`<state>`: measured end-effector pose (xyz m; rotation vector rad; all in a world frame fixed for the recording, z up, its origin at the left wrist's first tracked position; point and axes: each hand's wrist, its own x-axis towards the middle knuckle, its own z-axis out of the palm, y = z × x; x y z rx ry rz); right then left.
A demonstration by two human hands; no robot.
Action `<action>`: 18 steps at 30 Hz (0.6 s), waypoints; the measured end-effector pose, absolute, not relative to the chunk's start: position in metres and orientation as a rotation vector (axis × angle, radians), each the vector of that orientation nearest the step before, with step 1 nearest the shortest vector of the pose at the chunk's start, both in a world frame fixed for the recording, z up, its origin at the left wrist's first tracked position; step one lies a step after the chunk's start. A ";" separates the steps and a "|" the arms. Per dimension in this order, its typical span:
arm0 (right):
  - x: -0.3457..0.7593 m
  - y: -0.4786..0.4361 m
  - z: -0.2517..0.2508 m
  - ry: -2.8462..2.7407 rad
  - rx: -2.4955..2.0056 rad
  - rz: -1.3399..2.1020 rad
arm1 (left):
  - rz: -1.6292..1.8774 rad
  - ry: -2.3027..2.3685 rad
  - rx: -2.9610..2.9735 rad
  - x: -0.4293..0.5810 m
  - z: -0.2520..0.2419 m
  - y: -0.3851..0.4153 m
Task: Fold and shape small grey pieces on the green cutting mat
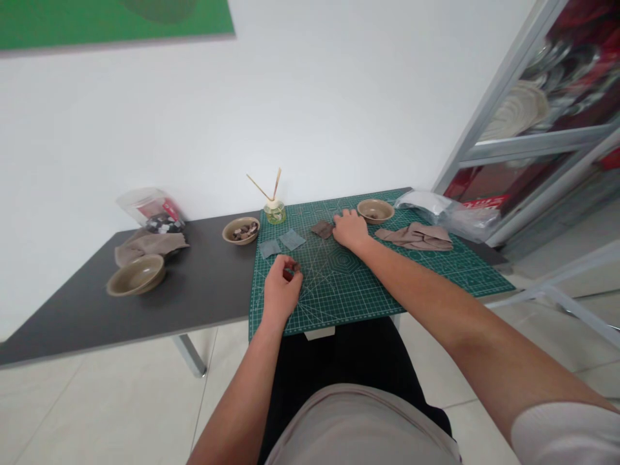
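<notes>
When the scene was inspected, a white wall point(271, 110) stood behind a dark grey table point(194, 303), with a glass-fronted metal cabinet point(533, 123) off to the right. A green cutting mat point(372, 284) lay across the table's right part, its near edge running past the table's front edge. Both forearms reached forward over the mat from the near side.

The left hand point(283, 290) sat near the mat's left edge, fingers curled, pinching a small dark-red piece point(290, 271) against the thumb; the piece was too small to identify. The right hand point(349, 230) lay palm down on the mat, fingers extended and close together, just beside a small brown cloth square point(322, 229).

The mat's printed grid showed between the hands and toward the near edge, leaving room to move. Also on the mat were a beige cloth point(415, 236), a tan bowl point(375, 210), and two grey-blue cloth squares point(270, 248). Left of the mat stood a second bowl point(241, 230) holding small pieces, a third bowl point(136, 274), a crumpled cloth point(148, 247), and a plastic tub point(155, 210). A jar with two sticks point(274, 212) stood at the mat's far left corner, and a plastic bag point(445, 213) lay at the far right.
</notes>
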<state>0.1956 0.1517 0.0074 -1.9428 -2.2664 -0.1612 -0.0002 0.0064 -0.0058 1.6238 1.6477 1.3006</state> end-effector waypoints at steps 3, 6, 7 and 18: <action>0.189 0.154 0.003 -2.495 -1.688 -0.159 | 1.303 1.636 1.620 -0.001 -0.007 0.007; 0.184 0.158 -0.002 -2.617 -1.584 -0.063 | 1.309 1.643 1.614 -0.001 -0.007 0.007; 0.183 0.158 -0.003 -2.608 -1.588 -0.055 | 1.314 1.646 1.613 -0.001 -0.008 0.007; 0.169 0.142 -0.003 -2.397 -1.770 -0.058 | 1.291 1.652 1.603 -0.002 -0.008 0.007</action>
